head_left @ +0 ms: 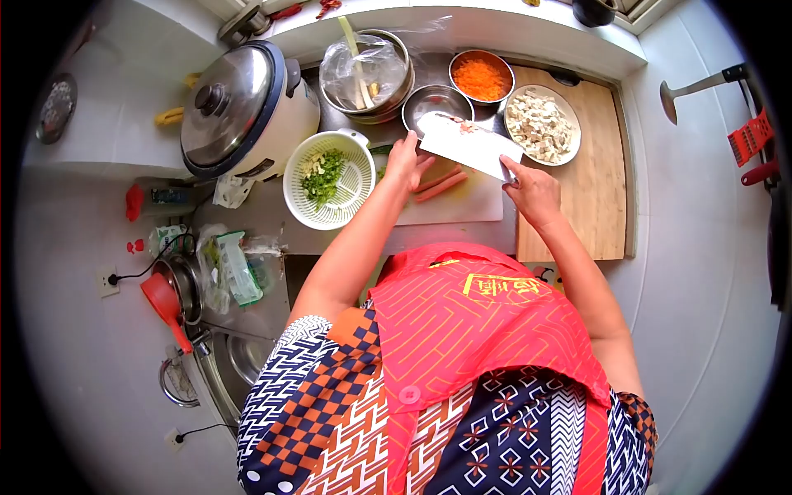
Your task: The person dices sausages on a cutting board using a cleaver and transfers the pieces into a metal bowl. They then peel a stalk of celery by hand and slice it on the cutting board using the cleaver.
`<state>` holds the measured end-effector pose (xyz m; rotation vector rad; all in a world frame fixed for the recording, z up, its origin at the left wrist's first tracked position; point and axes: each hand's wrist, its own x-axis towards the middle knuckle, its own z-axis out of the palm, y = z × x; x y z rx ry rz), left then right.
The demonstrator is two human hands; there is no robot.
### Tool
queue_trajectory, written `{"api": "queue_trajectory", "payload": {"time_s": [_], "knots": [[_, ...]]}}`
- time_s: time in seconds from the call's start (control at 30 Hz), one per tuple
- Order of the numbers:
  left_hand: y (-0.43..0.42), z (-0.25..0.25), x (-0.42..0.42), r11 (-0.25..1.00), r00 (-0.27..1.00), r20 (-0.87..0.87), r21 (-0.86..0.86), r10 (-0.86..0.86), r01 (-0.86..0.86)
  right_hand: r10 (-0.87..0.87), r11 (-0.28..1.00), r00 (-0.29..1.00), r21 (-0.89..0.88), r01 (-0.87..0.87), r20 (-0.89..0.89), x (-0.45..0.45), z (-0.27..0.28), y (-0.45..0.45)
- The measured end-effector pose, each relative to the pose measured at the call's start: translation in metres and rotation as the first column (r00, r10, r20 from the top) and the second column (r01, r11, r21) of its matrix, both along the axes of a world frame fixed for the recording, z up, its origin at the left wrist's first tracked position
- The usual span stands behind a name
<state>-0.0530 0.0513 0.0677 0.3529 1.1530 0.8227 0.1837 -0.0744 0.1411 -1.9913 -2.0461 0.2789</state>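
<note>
Hands apart at a flat white piece (472,149) in the head view, right hand (535,194) pinching its right corner, left hand (404,165) at its left end, grip unclear. Its far edge, with small food bits (467,127), overlaps the metal bowl (435,100); pink sticks (441,186) lie on the pale board (483,208) nearer the body.

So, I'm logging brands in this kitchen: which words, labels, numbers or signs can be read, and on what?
No text is legible enough to quote.
Red apron: yellow characters, too blurred.
Electric cooker: front marking, too small.
Green-and-white packet: any print too blurred.
</note>
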Motion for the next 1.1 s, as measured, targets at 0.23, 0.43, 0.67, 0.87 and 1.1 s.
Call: {"api": "queue_trajectory", "payload": {"time_s": [0.23,0.43,0.67,0.87,1.1], "knots": [[-0.034,0.057,-0.014,0.544,0.599,-0.697,0.703,0.395,0.459,0.055,0.998,0.997,-0.029,-0.053,0.052,-0.007,0.005,0.012],[-0.040,0.070,0.006,0.040,0.555,-0.790,0.583,0.260,0.811,0.110,0.993,0.990,-0.047,-0.106,0.094,-0.014,0.011,0.025],[-0.023,0.073,0.015,-0.058,0.433,-0.878,0.431,0.202,0.901,0.160,0.987,0.972,-0.006,-0.162,0.173,-0.019,0.016,0.035],[0.003,0.031,0.027,0.050,0.451,-0.878,0.464,0.161,0.885,0.185,0.982,0.960,-0.005,-0.188,0.212,-0.018,0.016,0.036],[0.026,0.032,0.024,0.161,0.342,-0.939,0.344,0.040,0.925,0.217,0.976,0.945,-0.023,-0.218,0.246,-0.017,0.019,0.031]]}}
